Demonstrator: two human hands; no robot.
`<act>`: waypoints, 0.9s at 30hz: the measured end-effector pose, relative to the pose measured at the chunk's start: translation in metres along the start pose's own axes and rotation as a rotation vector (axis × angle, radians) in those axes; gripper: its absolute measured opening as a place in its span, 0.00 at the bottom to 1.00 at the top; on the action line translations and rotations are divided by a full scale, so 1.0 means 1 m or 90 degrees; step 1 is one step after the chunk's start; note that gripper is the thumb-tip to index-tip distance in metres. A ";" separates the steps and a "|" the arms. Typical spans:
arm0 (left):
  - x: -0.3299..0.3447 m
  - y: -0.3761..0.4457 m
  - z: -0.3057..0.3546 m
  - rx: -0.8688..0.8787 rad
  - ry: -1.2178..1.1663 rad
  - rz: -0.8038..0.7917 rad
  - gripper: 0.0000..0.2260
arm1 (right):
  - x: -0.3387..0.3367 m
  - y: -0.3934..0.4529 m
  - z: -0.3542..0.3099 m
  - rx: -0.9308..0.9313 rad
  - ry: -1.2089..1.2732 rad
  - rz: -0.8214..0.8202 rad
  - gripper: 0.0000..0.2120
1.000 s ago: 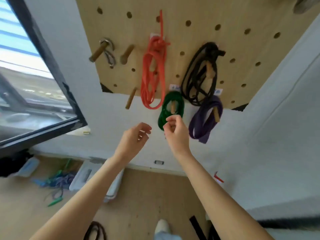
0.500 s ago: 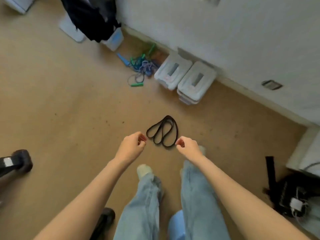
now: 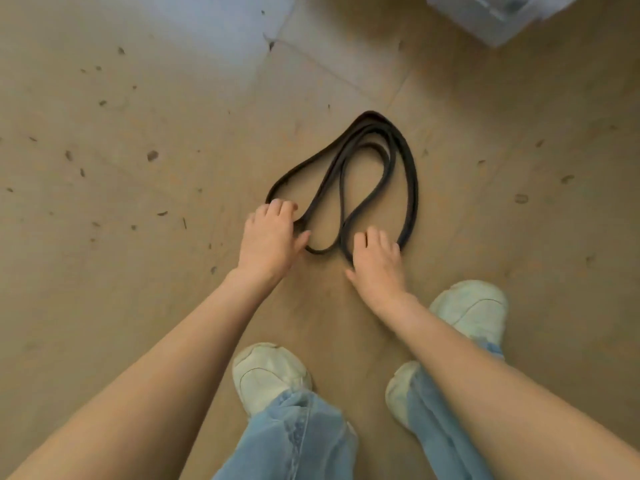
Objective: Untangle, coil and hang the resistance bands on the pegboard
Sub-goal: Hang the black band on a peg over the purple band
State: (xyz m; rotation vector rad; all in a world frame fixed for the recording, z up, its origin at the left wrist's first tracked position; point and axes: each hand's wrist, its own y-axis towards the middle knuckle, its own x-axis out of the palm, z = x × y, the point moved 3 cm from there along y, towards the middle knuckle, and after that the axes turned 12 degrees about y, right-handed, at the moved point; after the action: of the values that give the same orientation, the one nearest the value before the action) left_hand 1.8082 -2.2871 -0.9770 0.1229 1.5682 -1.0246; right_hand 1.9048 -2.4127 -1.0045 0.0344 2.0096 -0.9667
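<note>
Two shoes stand nearest. Beyond them, both hands meet the black band on the floor: left hand curled over its near-left loop, right hand apparently gripping its near-right end. Past the band, a bin.

the flat black rubber band looks matt and smooth, lying in loops on the tan wooden floor, whose dull surface is flecked with dark specks. at six o'clock my pale blue denim jeans show a coarse weave, over off-white shoes with a scuffed, matt finish. at one o'clock a translucent plastic box looks smooth.
</note>
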 end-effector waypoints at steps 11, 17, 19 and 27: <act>-0.005 0.013 -0.011 -0.216 -0.132 0.134 0.16 | -0.034 0.007 -0.020 -0.119 0.361 0.050 0.09; 0.016 0.035 -0.023 -0.289 -0.284 0.011 0.09 | 0.006 0.020 -0.024 -0.110 0.153 0.033 0.11; 0.015 0.028 -0.024 -0.315 -0.388 0.079 0.08 | -0.005 0.018 -0.021 -0.070 0.285 0.083 0.05; -0.053 -0.021 0.004 -0.357 -0.877 0.045 0.11 | -0.092 -0.017 -0.052 -0.032 0.723 0.090 0.06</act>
State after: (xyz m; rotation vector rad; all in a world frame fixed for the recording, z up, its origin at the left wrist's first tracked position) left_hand 1.8146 -2.2788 -0.9212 -0.7622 0.4910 -0.3460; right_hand 1.9180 -2.3620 -0.9116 0.8516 2.9788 -0.8721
